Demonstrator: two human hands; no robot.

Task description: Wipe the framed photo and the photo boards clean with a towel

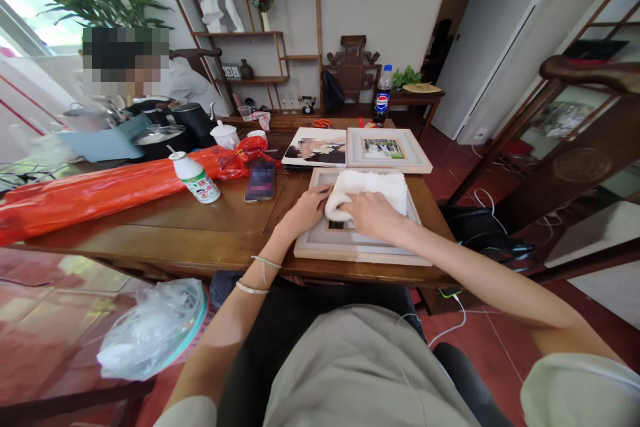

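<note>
A light wooden picture frame [365,255] lies flat near the front edge of the brown table, with part of a dark picture showing under the cloth. Across its middle and far side spreads a fluffy white cloth [383,187]. My right hand [373,215] presses down on the cloth with curled fingers, gripping its bunched near part. Resting at the frame's left side, my left hand [313,205] has its fingers stretched toward the cloth's edge. Just behind are a second framed photo [387,149] and a photo book or panel [317,147].
Left on the table [240,227] are a phone [261,180], a white-green bottle [196,178] and a long red plastic wrap [110,193]. A cola bottle [383,97] and orange scissors [322,123] stand farther back. Another person [187,83] sits at the far left. A bagged bin [155,327] is below.
</note>
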